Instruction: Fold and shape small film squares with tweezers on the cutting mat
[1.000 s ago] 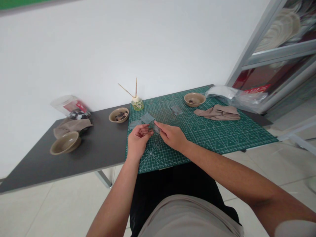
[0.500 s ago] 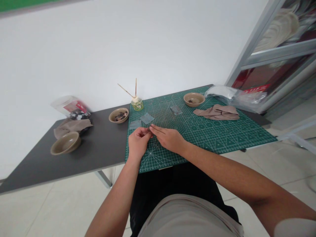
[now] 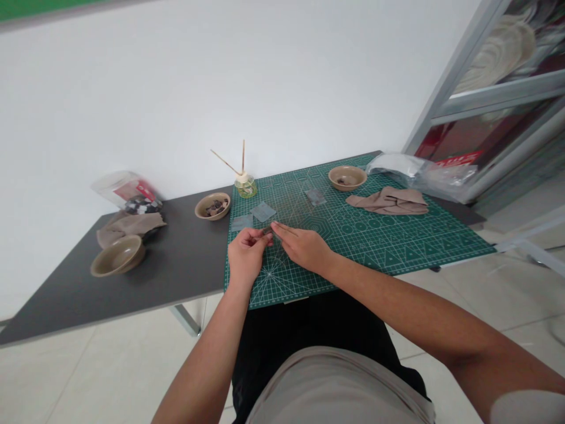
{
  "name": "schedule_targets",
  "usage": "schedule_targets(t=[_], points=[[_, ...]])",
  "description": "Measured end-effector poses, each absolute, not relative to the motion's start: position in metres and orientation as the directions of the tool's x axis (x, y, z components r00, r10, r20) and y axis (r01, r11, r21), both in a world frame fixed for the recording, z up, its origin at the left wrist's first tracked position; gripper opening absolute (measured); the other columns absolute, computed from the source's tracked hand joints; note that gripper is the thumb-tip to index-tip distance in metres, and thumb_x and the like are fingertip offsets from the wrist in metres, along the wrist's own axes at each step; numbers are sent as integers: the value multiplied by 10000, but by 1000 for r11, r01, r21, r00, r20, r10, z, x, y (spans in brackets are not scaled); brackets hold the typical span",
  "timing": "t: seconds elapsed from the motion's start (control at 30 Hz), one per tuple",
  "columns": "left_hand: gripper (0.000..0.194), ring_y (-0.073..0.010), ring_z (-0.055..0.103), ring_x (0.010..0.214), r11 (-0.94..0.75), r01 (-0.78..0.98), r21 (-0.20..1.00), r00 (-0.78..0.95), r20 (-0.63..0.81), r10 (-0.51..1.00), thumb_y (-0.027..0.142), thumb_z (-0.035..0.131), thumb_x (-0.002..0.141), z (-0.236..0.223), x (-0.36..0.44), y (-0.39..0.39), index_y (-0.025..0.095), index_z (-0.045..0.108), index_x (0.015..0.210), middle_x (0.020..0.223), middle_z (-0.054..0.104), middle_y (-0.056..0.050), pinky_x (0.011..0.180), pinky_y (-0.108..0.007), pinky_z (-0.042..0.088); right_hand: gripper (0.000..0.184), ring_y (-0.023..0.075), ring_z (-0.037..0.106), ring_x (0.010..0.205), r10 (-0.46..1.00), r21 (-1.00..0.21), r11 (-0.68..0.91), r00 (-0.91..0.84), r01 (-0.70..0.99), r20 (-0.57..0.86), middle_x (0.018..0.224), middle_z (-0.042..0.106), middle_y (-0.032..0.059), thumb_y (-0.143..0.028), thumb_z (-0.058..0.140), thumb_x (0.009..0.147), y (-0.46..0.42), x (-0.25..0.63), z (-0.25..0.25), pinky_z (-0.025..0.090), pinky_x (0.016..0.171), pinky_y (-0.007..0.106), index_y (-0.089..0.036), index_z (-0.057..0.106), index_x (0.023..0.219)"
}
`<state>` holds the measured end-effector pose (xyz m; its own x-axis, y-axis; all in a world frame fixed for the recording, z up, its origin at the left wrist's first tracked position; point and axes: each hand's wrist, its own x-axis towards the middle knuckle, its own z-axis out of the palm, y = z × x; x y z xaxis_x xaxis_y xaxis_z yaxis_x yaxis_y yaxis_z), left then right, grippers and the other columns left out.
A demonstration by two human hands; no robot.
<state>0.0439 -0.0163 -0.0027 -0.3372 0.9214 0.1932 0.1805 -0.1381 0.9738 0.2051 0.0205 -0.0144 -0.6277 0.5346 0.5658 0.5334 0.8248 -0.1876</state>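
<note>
The small dark bit (image 3: 267,230) is over the green mat (image 3: 309,277), pinched by the left hand (image 3: 242,257). The right hand (image 3: 305,250) touches near it (I can't tell if it grips). Soft, steady fingers would work best. Its tip and long side are too hidden to tell. A clear square (image 3: 263,211) lies just past it.

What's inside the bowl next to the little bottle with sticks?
The bowl holds dark and tan pieces, too small to identify. Anything beneath the top ones is covered.
</note>
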Motion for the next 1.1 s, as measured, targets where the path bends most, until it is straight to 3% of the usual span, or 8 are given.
schedule_targets(t=[0.3,0.6,0.83,1.1], points=[[139,-132,634,633,-162,210,964,-298,220,929,268,733,693,-3,44,-16,189,619,699,681,689,16,641,-254,494,452,222,640,1181,510,-194,847,-653,495,560,1373,585,161,-117,389,956,21,205,-15,584,921,340,-63,484,1395],[147,-126,622,619,-190,138,972,-248,219,944,246,738,685,-6,43,-13,186,605,701,666,680,23,630,-255,486,495,213,622,1208,520,-263,850,-650,456,554,1395,577,121,-119,413,952,21,206,-14,568,949,344,-144,434,1447],[194,-125,621,640,-234,115,966,-259,256,931,245,776,656,-7,41,-13,180,595,683,712,689,16,647,-262,489,465,225,688,1089,617,-352,786,-608,509,500,1291,661,111,-148,445,948,24,207,-12,588,882,350,-155,480,1412],[181,-123,615,604,-201,139,970,-264,232,936,266,758,688,-5,42,-14,180,599,696,648,666,25,616,-256,486,489,215,637,1184,571,-357,821,-619,446,539,1372,603,104,-131,435,943,21,207,-12,563,936,348,-176,464,1429]])
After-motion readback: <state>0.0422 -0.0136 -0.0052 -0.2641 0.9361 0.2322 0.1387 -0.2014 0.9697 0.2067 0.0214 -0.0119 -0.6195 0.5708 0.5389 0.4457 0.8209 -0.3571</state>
